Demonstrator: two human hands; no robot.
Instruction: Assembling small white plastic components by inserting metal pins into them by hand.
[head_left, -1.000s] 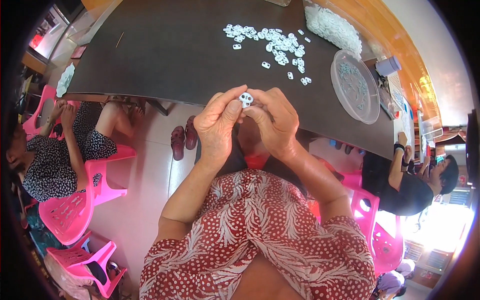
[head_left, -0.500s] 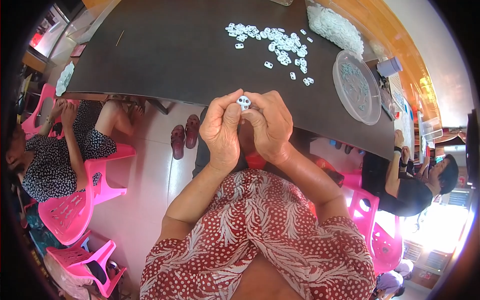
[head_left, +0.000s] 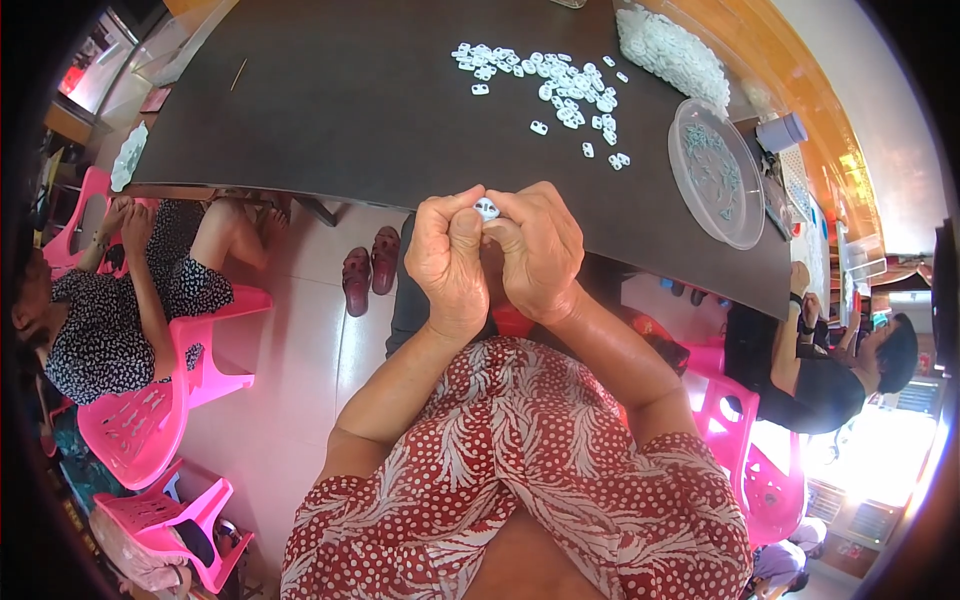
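My left hand [head_left: 450, 258] and my right hand [head_left: 540, 250] are pressed together at the near edge of a dark table [head_left: 340, 110]. Between the fingertips of both hands sits a small white plastic piece [head_left: 487, 208]. Farther out on the table lies a scatter of several similar small white pieces [head_left: 560, 85]. A bigger heap of white pieces [head_left: 670, 50] lies at the far right of the table.
A round clear tray [head_left: 715, 170] with small greenish parts rests on the table's right side. A seated person in a dotted dress [head_left: 110, 300] occupies a pink chair [head_left: 170, 400] at left. Another person in black [head_left: 830, 370] sits at right. Red sandals [head_left: 368, 265] lie on the floor.
Both hands have drawn slightly down and toward me with the white piece still pinched between them. The rest looks unchanged.
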